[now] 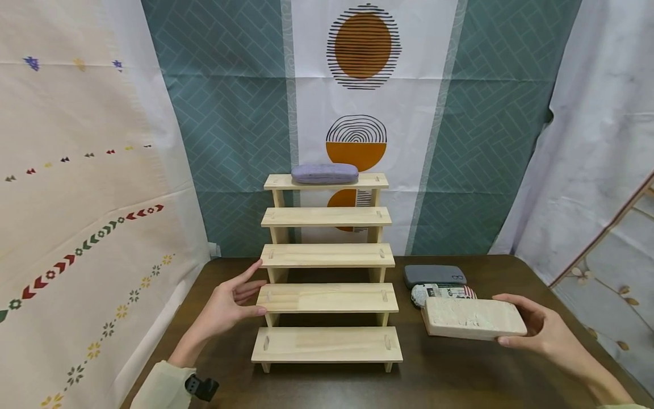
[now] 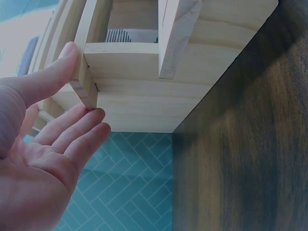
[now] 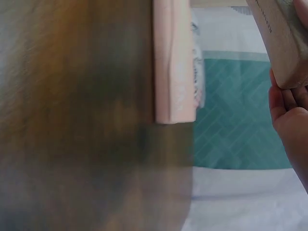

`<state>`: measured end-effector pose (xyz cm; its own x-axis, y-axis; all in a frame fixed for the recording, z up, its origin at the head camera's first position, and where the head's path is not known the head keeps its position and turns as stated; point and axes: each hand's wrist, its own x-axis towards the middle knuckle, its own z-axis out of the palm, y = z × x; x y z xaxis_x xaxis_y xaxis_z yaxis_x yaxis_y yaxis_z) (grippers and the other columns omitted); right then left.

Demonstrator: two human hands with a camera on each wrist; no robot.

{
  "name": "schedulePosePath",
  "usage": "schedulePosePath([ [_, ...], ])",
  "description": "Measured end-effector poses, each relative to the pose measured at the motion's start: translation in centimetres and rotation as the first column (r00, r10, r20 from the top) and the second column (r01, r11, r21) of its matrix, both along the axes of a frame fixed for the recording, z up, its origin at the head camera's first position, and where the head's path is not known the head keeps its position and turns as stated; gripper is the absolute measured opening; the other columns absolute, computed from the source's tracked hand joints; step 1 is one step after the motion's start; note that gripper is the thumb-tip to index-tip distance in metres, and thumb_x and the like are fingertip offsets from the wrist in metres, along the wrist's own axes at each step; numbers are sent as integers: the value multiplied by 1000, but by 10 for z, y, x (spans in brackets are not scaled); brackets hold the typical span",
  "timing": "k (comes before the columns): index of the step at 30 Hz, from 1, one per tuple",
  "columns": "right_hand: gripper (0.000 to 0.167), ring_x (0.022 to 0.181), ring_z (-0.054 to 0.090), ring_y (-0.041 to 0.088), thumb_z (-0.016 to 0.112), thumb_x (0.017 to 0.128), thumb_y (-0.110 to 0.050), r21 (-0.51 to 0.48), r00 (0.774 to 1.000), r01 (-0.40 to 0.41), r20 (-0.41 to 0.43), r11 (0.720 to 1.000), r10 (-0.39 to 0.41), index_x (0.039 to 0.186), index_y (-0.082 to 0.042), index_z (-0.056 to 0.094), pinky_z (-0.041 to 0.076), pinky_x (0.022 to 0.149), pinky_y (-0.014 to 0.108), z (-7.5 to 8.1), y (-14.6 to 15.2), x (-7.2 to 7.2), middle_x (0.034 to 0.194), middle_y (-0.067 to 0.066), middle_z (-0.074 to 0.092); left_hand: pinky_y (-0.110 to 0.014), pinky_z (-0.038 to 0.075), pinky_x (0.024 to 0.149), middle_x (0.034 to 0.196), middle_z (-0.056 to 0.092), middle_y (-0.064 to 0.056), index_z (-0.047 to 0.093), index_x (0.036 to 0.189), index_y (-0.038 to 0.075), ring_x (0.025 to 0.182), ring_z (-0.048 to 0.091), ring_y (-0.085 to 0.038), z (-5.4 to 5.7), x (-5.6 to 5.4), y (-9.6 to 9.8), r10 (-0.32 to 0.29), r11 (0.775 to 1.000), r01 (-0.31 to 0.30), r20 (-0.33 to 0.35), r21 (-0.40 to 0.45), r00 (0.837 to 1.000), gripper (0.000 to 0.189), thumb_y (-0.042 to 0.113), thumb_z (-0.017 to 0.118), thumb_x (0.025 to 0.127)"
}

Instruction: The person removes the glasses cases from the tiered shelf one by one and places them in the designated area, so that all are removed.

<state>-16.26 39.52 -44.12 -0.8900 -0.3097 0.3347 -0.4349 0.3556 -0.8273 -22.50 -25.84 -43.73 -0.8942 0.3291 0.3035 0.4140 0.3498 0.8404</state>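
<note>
A stepped wooden display rack (image 1: 327, 255) stands in the middle of the table. My left hand (image 1: 232, 304) holds the end of one of its lower boards (image 2: 84, 82), thumb on one side and fingertips on the other; the index finger reaches the board above. On the top step lies a purple glasses case (image 1: 325, 174). My right hand (image 1: 536, 326) grips the right end of a cream, box-like glasses case (image 1: 472, 318), held above the table. In the right wrist view, that case (image 3: 281, 43) shows at the upper right, partly cut off by the frame.
Right of the rack lie a grey glasses case (image 1: 434, 275) and a white patterned case (image 1: 439, 292). A pink case (image 3: 175, 72) rests on the dark table (image 3: 86, 144) in front of them. Hanging cloths (image 1: 230, 113) enclose the back and sides.
</note>
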Motion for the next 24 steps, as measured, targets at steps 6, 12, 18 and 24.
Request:
schedulePosePath([
  [6, 71, 98, 69, 15, 78, 85, 15, 12, 998, 26, 51, 1000, -26, 150, 3, 50, 61, 75, 31, -12, 9, 8, 130, -6, 67, -58, 49, 103, 147, 57, -25, 37, 166, 19, 132, 60, -41, 0, 0, 1, 2, 1000, -2, 3, -2, 1000, 103, 3, 92, 80],
  [12, 69, 101, 67, 15, 78, 88, 10, 8, 986, 32, 162, 999, -33, 150, 1, 49, 61, 77, 32, -23, 15, 13, 130, -5, 66, -57, 49, 104, 147, 56, -25, 37, 166, 20, 132, 60, -40, -1, 0, 0, 9, 1000, -9, 7, -2, 1000, 103, 2, 91, 80],
  [18, 68, 98, 67, 20, 78, 88, 9, 6, 980, 13, 200, 1000, -13, 149, 7, 46, 61, 77, 33, -32, 18, 14, 125, 4, 67, -58, 48, 104, 147, 57, -26, 38, 166, 21, 132, 60, -40, -2, 0, 0, 9, 1000, -9, 10, 2, 1000, 103, 0, 91, 80],
  [24, 68, 98, 67, 18, 78, 88, 10, -1, 982, -5, 189, 1000, 5, 148, 8, 47, 60, 77, 31, -39, 20, 15, 125, 1, 67, -59, 48, 103, 146, 57, -26, 38, 166, 20, 131, 60, -40, -2, 0, 0, 5, 1000, -5, 4, 2, 1000, 104, 0, 91, 80],
])
